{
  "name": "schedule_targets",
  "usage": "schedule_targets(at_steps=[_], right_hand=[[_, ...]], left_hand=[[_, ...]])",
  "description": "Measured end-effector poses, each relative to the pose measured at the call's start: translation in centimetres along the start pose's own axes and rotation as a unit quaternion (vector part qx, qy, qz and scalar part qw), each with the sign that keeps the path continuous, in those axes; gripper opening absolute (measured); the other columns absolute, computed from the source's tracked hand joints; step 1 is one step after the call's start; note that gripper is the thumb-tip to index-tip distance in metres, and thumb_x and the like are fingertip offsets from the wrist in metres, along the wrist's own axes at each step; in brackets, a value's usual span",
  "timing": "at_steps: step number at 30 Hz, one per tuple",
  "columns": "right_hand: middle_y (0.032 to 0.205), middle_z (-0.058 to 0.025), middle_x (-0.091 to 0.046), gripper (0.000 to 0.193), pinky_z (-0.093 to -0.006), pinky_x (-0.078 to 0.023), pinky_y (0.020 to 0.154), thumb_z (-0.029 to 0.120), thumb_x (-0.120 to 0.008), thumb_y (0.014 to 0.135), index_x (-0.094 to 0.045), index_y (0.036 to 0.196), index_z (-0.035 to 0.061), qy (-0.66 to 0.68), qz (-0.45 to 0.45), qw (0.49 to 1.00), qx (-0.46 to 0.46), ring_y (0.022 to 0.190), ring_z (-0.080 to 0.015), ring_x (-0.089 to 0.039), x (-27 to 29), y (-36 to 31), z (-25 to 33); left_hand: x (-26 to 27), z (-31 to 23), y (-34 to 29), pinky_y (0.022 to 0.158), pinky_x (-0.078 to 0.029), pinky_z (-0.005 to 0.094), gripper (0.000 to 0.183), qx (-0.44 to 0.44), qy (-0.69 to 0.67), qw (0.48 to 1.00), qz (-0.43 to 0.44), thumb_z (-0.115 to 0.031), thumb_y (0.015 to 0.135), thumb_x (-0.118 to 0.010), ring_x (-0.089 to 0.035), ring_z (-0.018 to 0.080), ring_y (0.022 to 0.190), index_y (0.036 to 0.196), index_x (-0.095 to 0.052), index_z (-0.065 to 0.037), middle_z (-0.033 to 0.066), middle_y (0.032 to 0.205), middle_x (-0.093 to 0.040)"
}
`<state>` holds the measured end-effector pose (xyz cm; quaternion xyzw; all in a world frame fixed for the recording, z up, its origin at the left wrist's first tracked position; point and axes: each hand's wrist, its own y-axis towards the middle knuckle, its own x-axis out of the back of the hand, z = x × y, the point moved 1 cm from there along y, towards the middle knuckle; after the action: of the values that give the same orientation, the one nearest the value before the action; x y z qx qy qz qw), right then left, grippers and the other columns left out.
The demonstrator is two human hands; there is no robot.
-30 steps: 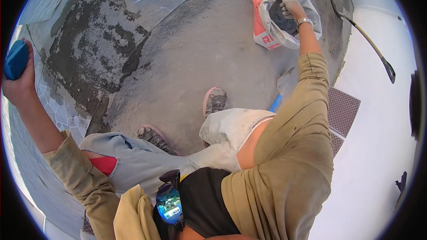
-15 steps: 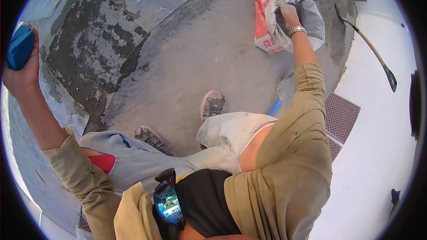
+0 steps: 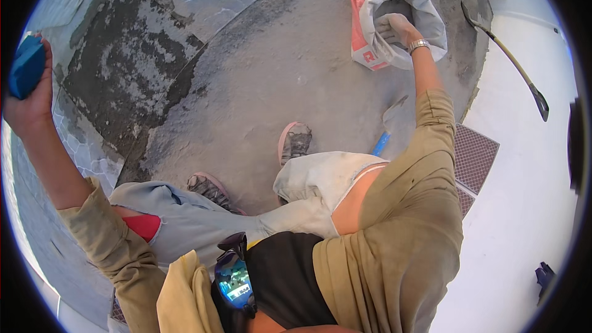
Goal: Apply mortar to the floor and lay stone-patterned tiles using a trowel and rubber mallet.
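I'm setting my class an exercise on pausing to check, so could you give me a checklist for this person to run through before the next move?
1. Bag mouth open: ok. The red-and-white bag gapes wide.
2. Left hand has its object secure: ok. Its fingers wrap the blue block.
3. Right hand clear of the bag: not ok. It is at the mouth, fingers inside the rim.
4. Right hand loaded: cannot tell. Its curled fingers hide the palm.
5. Right wrist bare: not ok. It wears a metal-banded watch.
6. Blue-handled tool clear of the shoes: ok. It lies apart from them.
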<state>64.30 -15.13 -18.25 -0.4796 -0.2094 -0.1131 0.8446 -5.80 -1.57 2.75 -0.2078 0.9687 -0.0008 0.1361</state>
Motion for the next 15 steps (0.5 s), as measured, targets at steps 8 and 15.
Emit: schedule_targets(at_steps=[8,15], right_hand=[[0.101,-0.0217,-0.072,0.034,-0.0504,-0.053,0.09,0.024,-0.057,0.09,-0.069,0.103,-0.0048,-0.218,-0.197,0.92,0.261,0.094,-0.0318,-0.07,8.9,16.4,-8.1],[0.094,-0.0131,-0.072,0.027,-0.0455,-0.056,0.08,0.024,-0.059,0.092,-0.071,0.099,0.001,-0.357,-0.13,0.917,0.123,0.082,-0.028,-0.069,20.6,11.9,-7.6]], left_hand=[[-2.5,1.5,-2.3,0.094,-0.045,0.0545,0.035,-0.001,-0.153,0.988,-0.007,-0.029,0.1,-0.047,-0.053,0.0371,0.11,0.12,-0.046,-0.001,0.0214,0.117,-0.051],[-4.5,1.9,-3.2,0.079,-0.052,0.0474,0.023,0.026,-0.293,0.956,-0.012,-0.036,0.096,-0.058,-0.063,0.0268,0.09,0.102,-0.06,-0.014,0.0084,0.095,-0.064]])
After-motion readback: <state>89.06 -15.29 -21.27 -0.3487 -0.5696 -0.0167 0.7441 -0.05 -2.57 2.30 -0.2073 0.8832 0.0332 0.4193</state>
